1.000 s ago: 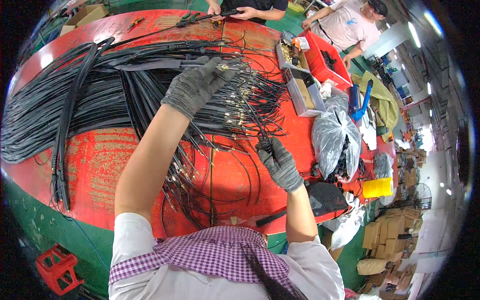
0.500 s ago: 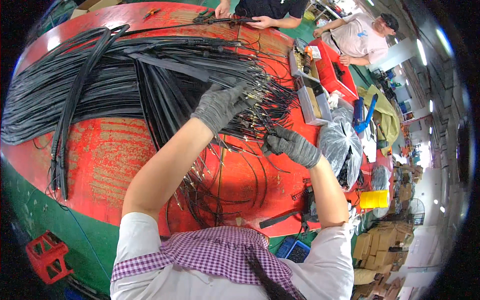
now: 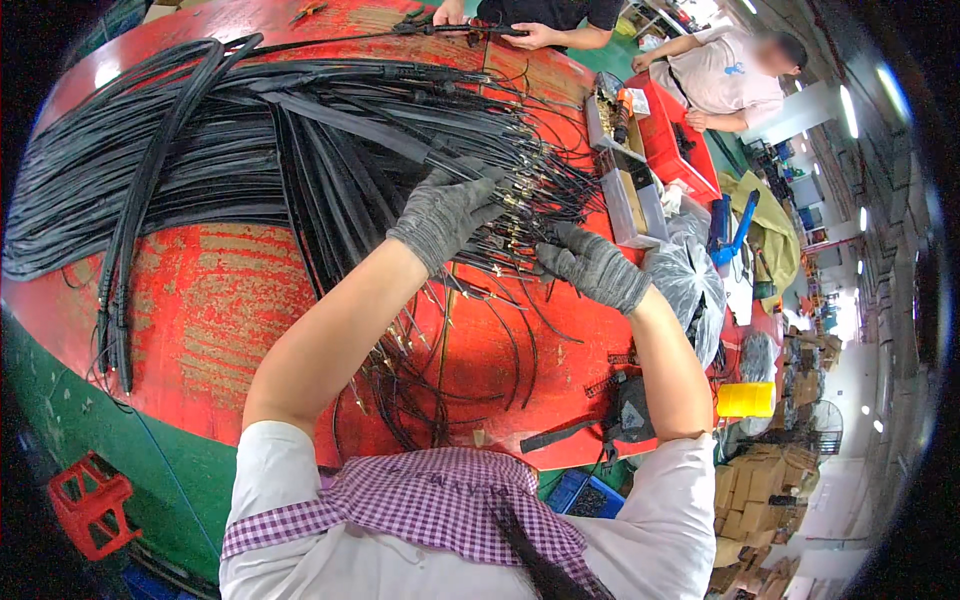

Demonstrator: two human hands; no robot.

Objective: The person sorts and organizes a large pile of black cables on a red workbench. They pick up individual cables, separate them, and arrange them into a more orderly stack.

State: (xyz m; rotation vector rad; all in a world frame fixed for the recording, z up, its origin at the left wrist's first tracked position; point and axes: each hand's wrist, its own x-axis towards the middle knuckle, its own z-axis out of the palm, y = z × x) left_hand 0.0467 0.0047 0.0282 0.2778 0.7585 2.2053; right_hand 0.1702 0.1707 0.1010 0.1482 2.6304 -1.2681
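Observation:
A large bundle of black cables (image 3: 190, 170) lies across the worn red table, its loose ends fanning out with small brass-coloured connectors (image 3: 522, 190). My left hand (image 3: 440, 215), in a grey knit glove, is closed round a black sleeved cable (image 3: 455, 165) near those ends. On the right of the fan, my right hand (image 3: 595, 265), gloved alike, is at the thin cable ends with its fingers bent together. What lies between its fingertips is too small to make out. More thin cable ends (image 3: 400, 390) hang down toward me under my left forearm.
Grey bins (image 3: 632, 215) and a red crate (image 3: 680, 150) stand on the right, beside a clear plastic bag (image 3: 690, 290) and a yellow spool (image 3: 746, 399). Across the table a co-worker's hands (image 3: 530, 37) hold a black cable. A red stool (image 3: 95, 505) stands at lower left.
My right hand has moved slightly up and right among the cable ends. My left hand keeps its hold and has shifted a little. The co-worker's hands across the table have moved slightly.

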